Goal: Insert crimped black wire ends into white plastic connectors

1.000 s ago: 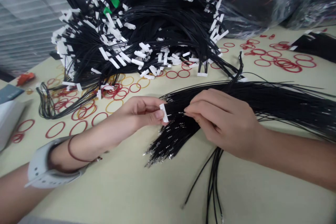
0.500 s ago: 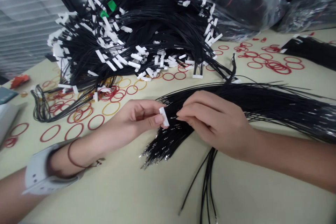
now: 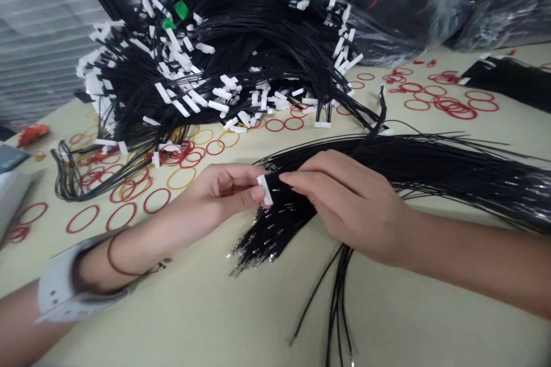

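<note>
My left hand pinches a white plastic connector housing between thumb and fingertips. Just right of it, my right hand is closed, its index fingertip close to the housing. Several loose black wires come out from under my right palm and hang toward the near side, small metal terminals at their ends. The wire ends at my right fingertips are too small and dark to make out. Beneath both hands lies a thick bundle of black wires with shiny crimped terminals at its ends.
A large heap of black cables with white connectors covers the back of the table. Red rubber bands and yellow ones are scattered about. Clear plastic bags stand at the back right. Another cable bundle lies at right.
My right fingertips have moved left, closer to the white connector housing. My left hand still holds the housing, nearly unmoved.
</note>
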Motion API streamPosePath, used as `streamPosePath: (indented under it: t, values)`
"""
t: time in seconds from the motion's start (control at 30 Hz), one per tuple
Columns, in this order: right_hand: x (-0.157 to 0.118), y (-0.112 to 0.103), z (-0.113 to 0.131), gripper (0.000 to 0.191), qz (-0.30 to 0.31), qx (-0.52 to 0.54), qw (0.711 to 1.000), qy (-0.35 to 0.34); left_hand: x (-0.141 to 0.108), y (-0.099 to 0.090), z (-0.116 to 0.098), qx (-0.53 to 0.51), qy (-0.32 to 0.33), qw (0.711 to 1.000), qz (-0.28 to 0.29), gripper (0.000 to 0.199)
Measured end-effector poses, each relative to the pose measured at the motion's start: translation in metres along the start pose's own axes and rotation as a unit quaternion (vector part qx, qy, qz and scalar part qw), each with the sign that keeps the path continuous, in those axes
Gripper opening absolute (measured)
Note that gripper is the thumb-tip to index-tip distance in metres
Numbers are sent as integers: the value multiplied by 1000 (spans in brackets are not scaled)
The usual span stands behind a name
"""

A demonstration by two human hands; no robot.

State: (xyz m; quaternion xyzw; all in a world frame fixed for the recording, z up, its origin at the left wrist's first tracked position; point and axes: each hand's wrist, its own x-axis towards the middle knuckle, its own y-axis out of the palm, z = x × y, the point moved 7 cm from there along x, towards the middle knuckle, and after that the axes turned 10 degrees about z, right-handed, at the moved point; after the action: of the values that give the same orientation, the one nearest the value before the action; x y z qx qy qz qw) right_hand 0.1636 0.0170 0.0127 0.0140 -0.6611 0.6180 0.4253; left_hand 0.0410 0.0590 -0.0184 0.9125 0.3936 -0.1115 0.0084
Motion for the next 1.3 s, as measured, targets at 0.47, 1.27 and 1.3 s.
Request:
streamPosePath:
  t: [0.47,1.27,1.3]
  values:
    - [0,-1,-1,16,-11,-8,1000,5,0,2,-2,60,10,998,4,7]
    - [1,-4,-4,23,-19,70,997,29,1,6,-7,78,3,997,-12,10]
    - [1,-3,-4,22,-18,65,997,30,1,6,-7,78,2,997,-11,10]
